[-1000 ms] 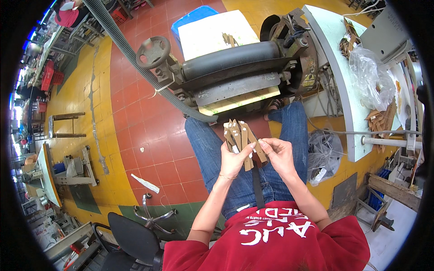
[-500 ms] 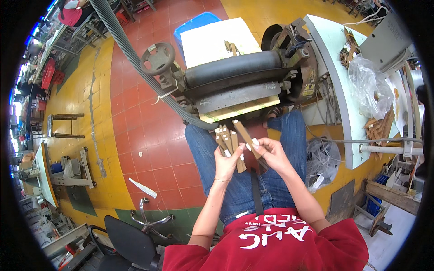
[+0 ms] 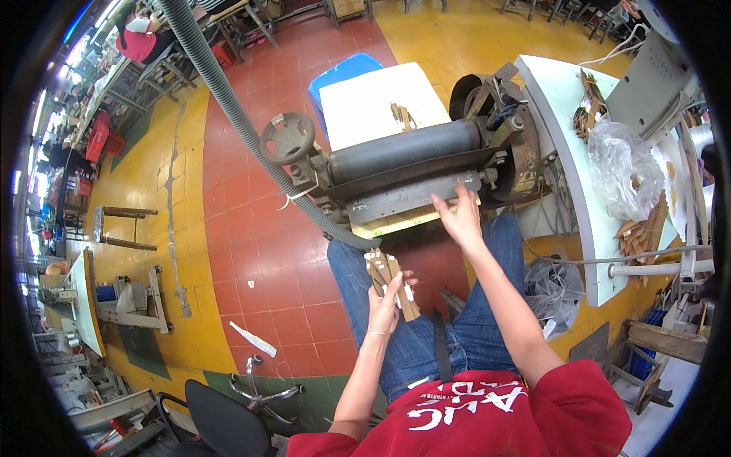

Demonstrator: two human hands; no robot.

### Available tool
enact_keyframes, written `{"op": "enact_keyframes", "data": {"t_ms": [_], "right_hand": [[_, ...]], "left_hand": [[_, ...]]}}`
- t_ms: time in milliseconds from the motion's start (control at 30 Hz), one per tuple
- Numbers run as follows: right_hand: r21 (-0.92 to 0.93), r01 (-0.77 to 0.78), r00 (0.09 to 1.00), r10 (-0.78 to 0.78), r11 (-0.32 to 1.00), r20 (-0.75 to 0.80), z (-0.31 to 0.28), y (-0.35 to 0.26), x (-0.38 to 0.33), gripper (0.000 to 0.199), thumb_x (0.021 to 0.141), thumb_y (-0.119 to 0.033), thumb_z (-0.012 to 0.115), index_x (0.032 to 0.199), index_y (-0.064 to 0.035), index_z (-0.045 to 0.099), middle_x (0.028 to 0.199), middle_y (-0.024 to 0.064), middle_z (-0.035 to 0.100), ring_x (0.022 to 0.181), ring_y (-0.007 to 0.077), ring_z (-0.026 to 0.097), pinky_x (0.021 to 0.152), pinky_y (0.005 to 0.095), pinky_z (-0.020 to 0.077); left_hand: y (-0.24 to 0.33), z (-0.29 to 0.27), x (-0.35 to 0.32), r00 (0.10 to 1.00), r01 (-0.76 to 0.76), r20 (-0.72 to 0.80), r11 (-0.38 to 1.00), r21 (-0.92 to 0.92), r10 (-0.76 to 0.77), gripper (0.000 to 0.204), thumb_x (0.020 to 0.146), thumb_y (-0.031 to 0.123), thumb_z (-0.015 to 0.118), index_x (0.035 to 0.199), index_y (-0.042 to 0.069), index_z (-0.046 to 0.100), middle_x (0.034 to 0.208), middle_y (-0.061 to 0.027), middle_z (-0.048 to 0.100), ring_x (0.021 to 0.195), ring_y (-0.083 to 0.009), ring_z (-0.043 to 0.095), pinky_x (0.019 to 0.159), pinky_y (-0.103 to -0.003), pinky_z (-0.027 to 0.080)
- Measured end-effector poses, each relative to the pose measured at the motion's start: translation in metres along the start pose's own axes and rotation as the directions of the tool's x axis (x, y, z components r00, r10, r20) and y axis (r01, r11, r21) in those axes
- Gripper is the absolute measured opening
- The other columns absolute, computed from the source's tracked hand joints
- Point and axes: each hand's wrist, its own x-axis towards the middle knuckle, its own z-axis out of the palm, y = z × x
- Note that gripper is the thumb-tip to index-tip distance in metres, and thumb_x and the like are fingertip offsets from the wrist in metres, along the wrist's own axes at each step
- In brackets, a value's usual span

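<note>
My left hand [image 3: 383,306] is closed round a fanned bunch of brown strips [image 3: 390,266] with white tips, held above my lap. They look like leather or card; I cannot tell which. My right hand [image 3: 460,221] reaches forward to the bare metal plate [image 3: 411,199] at the front of a roller machine. Its thumb and forefinger are apart at the plate's right part, and no strip shows in them. Behind the plate lies the dark roller [image 3: 407,148]. Under the plate's front edge a yellowish board [image 3: 396,221] sticks out.
Several brown strips [image 3: 402,116] lie on a pale board [image 3: 365,103] behind the roller. A handwheel [image 3: 288,139] and a grey hose [image 3: 221,84] stand at left. On the right, a pale table [image 3: 567,152] bears a clear plastic bag [image 3: 624,160] and brown pieces [image 3: 643,232].
My right hand has moved forward from beside the bunch to the metal plate, and the strip it held no longer shows. My left hand still grips the bunch. The whole view has shifted slightly.
</note>
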Motion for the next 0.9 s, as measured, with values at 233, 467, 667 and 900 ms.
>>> {"op": "enact_keyframes", "data": {"t_ms": [233,467,667,900], "right_hand": [[0.466,-0.347,0.855,0.070,0.814,0.514,-0.037,0.015,-0.117,0.032,0.081,-0.021,0.072,0.104,0.0001,0.064,0.079,0.0026,0.064,0.069,0.0050,0.057,0.063,0.0214,0.0478],[0.455,-0.198,0.919,0.003,0.868,0.395,-0.048,-0.002,-0.135,0.028,0.076,-0.017,0.076,0.092,0.0018,0.064,0.074,0.0030,0.062,0.064,0.0052,0.058,0.057,0.0220,0.0492],[0.491,-0.316,0.859,0.025,0.812,0.512,-0.048,0.011,-0.129,0.016,0.082,-0.013,0.071,0.084,-0.0018,0.061,0.071,-0.0012,0.062,0.062,0.0030,0.056,0.056,0.0193,0.0457],[0.617,-0.431,0.813,-0.013,0.658,0.583,-0.054,0.028,-0.120,0.008,0.088,-0.009,0.064,0.084,-0.0041,0.058,0.075,0.0000,0.064,0.069,0.0038,0.056,0.063,0.0184,0.0446]], "left_hand": [[-0.008,0.008,0.019,0.995,0.022,0.101,0.977,-0.211,-0.001,0.032,0.093,0.019,0.047,0.116,-0.004,0.051,0.105,-0.0149,0.062,0.097,-0.0241,0.062,0.079,-0.037,0.053],[-0.004,0.028,0.015,0.996,0.035,0.090,0.996,-0.083,-0.028,0.034,0.091,0.018,0.051,0.118,-0.003,0.049,0.109,-0.0161,0.061,0.095,-0.0225,0.061,0.084,-0.038,0.051],[-0.003,0.032,0.004,0.994,0.005,0.113,0.993,-0.122,0.009,0.034,0.091,0.017,0.050,0.120,-0.001,0.048,0.107,-0.0142,0.061,0.101,-0.0240,0.060,0.088,-0.039,0.050],[-0.008,0.021,0.002,0.996,0.033,0.087,0.985,-0.171,-0.018,0.032,0.089,0.016,0.049,0.117,0.000,0.048,0.102,-0.0156,0.061,0.094,-0.0241,0.063,0.075,-0.037,0.055]]}}
